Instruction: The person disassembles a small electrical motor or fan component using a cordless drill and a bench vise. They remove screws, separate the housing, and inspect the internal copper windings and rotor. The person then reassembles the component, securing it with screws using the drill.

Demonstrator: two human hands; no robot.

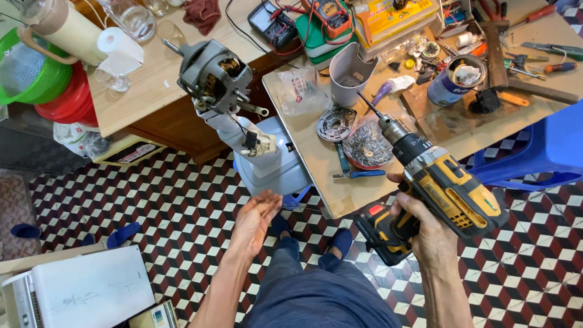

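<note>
My right hand [425, 228] grips a yellow and black cordless drill [446, 185] by its handle, bit pointing up-left toward the low table. My left hand [255, 218] hangs open below a pale plastic appliance base [270, 164], touching nothing. A grey electric motor [214, 76] with a shaft and loose wires sits atop that base's neck. A small connector [258, 144] dangles from the wires.
The low wooden table [340, 188] carries a plastic bag of screws [366, 146], a round metal plate [335, 123], blue pliers [355, 173], a grey cup [350, 73], multimeters and tools. A blue stool [546, 152] stands right. Checkered tile floor lies below; white box at bottom left.
</note>
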